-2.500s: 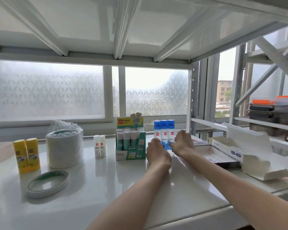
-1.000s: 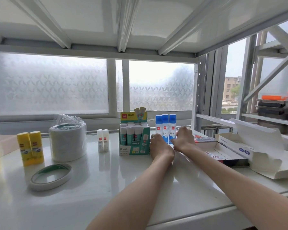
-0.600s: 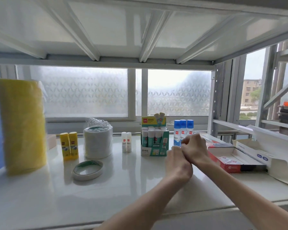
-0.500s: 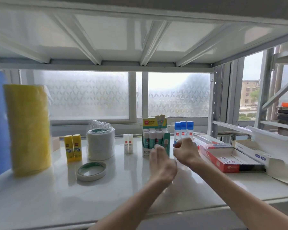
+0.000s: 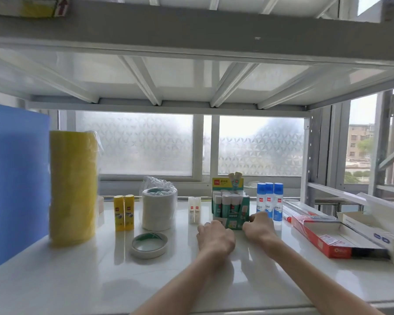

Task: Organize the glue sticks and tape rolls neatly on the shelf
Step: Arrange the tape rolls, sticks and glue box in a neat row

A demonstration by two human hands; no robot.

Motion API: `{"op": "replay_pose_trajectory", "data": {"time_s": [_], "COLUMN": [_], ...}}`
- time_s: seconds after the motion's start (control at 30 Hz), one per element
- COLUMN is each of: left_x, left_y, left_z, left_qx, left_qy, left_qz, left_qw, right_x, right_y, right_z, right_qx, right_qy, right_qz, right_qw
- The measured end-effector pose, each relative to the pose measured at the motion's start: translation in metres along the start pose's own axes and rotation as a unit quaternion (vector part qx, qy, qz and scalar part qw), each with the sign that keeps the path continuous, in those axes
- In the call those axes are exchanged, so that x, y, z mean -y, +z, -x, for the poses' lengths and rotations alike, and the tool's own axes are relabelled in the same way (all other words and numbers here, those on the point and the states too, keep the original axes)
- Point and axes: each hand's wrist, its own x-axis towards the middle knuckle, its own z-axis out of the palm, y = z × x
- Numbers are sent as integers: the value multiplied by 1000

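So I've got both hands down on the shelf (image 5: 77,280). The left hand (image 5: 215,237) and right hand (image 5: 258,226) are curled at the front corners of the green glue stick box (image 5: 231,209), but I can't tell if they're actually gripping it. The blue-capped glue bottles (image 5: 268,203) stand right behind my right hand and the small white glue sticks (image 5: 194,210) just left of the box. The flat tape roll (image 5: 149,244) lies further left, and the open red box (image 5: 328,237) crowds the right side.

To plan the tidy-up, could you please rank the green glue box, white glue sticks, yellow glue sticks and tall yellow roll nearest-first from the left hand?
1. green glue box, at the left hand
2. white glue sticks, slightly left
3. yellow glue sticks, farther left
4. tall yellow roll, far left
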Motion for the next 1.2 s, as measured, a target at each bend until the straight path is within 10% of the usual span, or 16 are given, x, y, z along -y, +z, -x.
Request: {"op": "replay_pose_trajectory", "data": {"time_s": [0.37, 0.53, 0.67, 1.2], "left_x": [12, 89, 138, 144], "left_y": [-43, -109, -128, -121], "left_z": [35, 57, 63, 73], "left_qx": [-17, -183, -107, -104], "left_qy": [64, 51, -38, 38], "left_qz": [32, -16, -88, -56], "left_qw": [997, 982, 990, 992], "right_x": [15, 46, 69, 75], "right_y": [3, 42, 75, 80], "right_z": [47, 102, 124, 139], "right_qx": [-43, 136, 200, 145], "right_qy": [-132, -267, -279, -259], "right_qz": [16, 24, 39, 73], "right_qw": [990, 954, 938, 952]}}
